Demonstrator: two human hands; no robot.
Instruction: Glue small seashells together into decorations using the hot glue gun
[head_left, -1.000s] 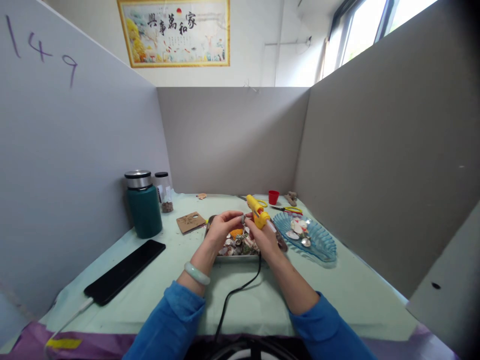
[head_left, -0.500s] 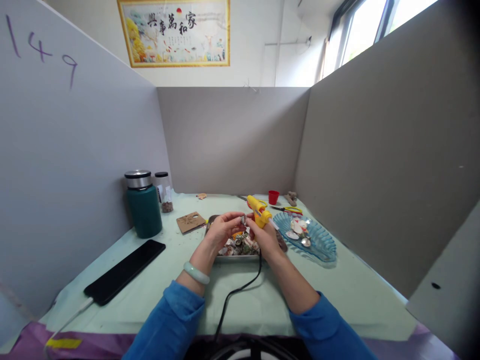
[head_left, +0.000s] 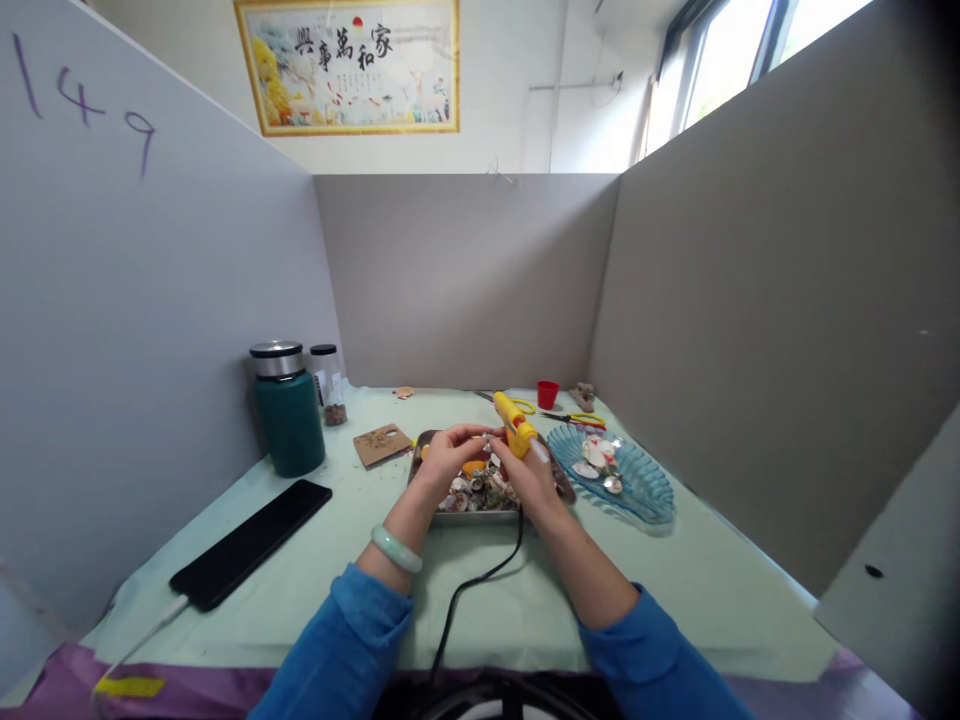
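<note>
Both hands meet above a metal tray (head_left: 469, 518) of shells and small pieces. My left hand (head_left: 451, 456) is closed, its fingertips pinching a small whitish-grey piece (head_left: 487, 441). My right hand (head_left: 531, 474) is closed too; it holds a yellow glue gun (head_left: 516, 425) against the palm while its fingertips touch the same small piece. The glue gun's clear tip points to the lower right, and a black cord (head_left: 480, 578) runs from beneath the right hand toward the front edge.
A blue glass dish (head_left: 649, 485) with shells lies right. Behind are a red cup (head_left: 547, 395) and scissors (head_left: 581, 420). At left are a brown card (head_left: 381, 445), a green flask (head_left: 290, 420), a jar (head_left: 328, 385) and a phone (head_left: 251, 543). Grey partitions surround the table.
The glue gun has tilted slightly and its tip has shifted a little to the left. The left hand and bracelet have moved slightly right; both hands still touch the small piece.
</note>
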